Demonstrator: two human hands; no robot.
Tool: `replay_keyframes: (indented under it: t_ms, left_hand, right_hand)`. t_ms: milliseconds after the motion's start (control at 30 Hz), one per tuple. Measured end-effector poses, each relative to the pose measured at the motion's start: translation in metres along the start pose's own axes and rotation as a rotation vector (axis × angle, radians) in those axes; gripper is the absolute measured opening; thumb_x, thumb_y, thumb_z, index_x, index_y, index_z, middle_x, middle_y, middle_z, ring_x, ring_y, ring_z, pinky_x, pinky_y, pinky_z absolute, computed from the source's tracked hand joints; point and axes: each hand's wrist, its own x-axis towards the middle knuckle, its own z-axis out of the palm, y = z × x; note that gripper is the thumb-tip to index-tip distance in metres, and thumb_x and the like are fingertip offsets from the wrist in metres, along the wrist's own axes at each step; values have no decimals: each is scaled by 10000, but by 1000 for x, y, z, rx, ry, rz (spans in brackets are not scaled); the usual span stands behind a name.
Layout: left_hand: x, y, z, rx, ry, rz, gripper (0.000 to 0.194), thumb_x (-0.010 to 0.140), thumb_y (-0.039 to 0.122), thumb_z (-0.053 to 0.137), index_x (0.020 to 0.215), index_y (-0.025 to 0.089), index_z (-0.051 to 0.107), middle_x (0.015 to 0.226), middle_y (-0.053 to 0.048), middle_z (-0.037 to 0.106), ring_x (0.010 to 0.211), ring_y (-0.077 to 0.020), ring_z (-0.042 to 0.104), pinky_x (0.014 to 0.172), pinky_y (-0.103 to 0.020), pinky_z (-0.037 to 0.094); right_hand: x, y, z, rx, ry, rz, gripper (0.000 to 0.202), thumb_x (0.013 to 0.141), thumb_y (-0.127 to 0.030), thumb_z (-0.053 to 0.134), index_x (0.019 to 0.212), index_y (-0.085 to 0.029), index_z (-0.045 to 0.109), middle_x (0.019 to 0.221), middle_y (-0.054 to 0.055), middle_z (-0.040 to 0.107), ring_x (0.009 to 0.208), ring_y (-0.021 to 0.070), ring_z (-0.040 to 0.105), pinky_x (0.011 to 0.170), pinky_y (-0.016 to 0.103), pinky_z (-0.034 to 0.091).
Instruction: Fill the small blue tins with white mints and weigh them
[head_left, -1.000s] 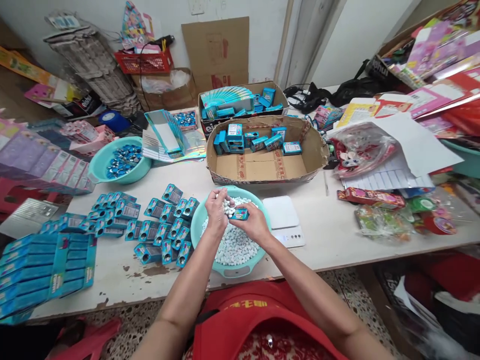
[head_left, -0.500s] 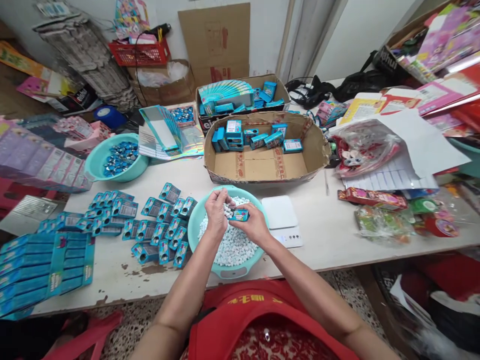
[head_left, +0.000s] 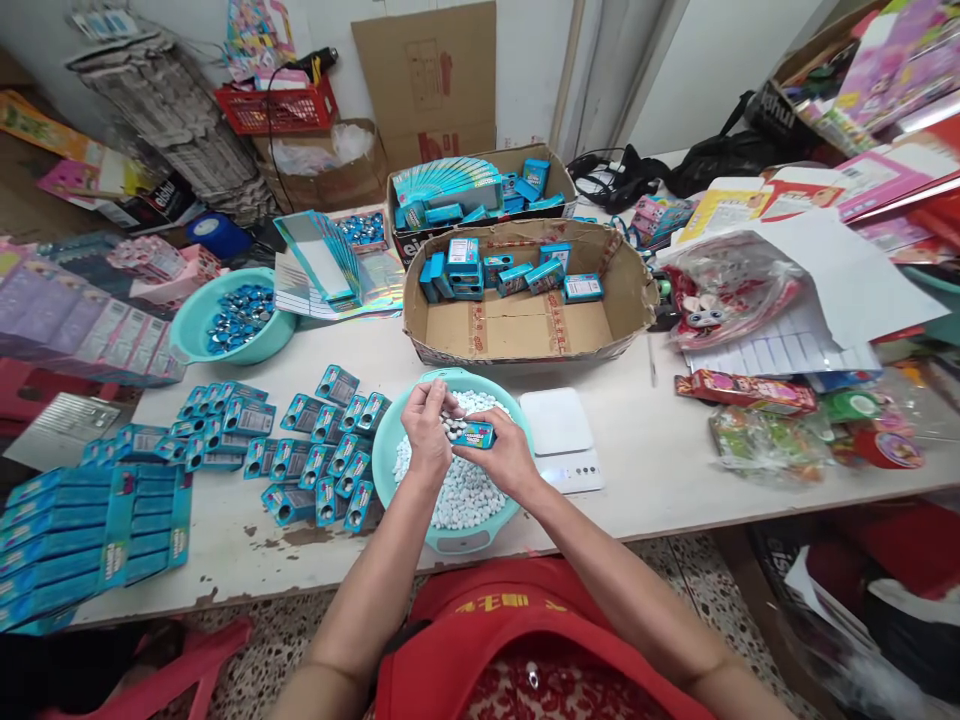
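Note:
A teal basin (head_left: 459, 541) full of small pale pieces (head_left: 466, 492) stands near the table's front edge. Over it, my right hand (head_left: 508, 452) holds a small blue box (head_left: 475, 435) lying on its side, its left end towards my other hand. My left hand (head_left: 427, 425) is curled round some of the pale pieces, right beside the box's left end. Small blue boxes (head_left: 315, 465) with round holes in their ends stand in a group left of the basin. A white scale (head_left: 556, 422) sits just right of the basin.
Behind the basin is an open carton (head_left: 525, 335) with several blue boxes, and another carton (head_left: 559, 165) behind it. A second teal basin (head_left: 247, 350) holds blue and silver pieces. Blue packs (head_left: 94, 540) lie at the left; bags and papers (head_left: 832, 280) cover the right.
The blue box in my right hand has tilted a little and shows more of its printed face. My left hand has shifted slightly left and down. The whole view has moved slightly.

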Motion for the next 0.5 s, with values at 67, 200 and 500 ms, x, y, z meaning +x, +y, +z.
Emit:
replay_keyframes:
  t_ms: [67,200,500]
  left_hand:
    - [-2,-2,-1,12,-7,-7,263,734,411,659,730,170,554,570,35,530,450,-73,501,463,-192,395]
    - [-7,-4,1,15,-40,-17,258,743,411,648,734,169,561,568,32,538,419,-66,487,416,-180,344]
    - [14,-8,-16,98,-37,60,249,763,420,626,740,175,584,514,37,500,380,-60,376,390,-182,258]
  right_hand:
    - [-2,1,0,0,8,1,317,604,-232,795,886,-232,648,879,7,621,862,202,600,785,336,467]
    - [-3,5,1,18,13,13,304,600,-251,798,865,-231,651,862,9,621,838,202,599,764,333,469]
    - [-13,13,-21,240,-13,34,364,578,-303,824,898,-229,667,901,11,617,884,201,601,813,337,471]
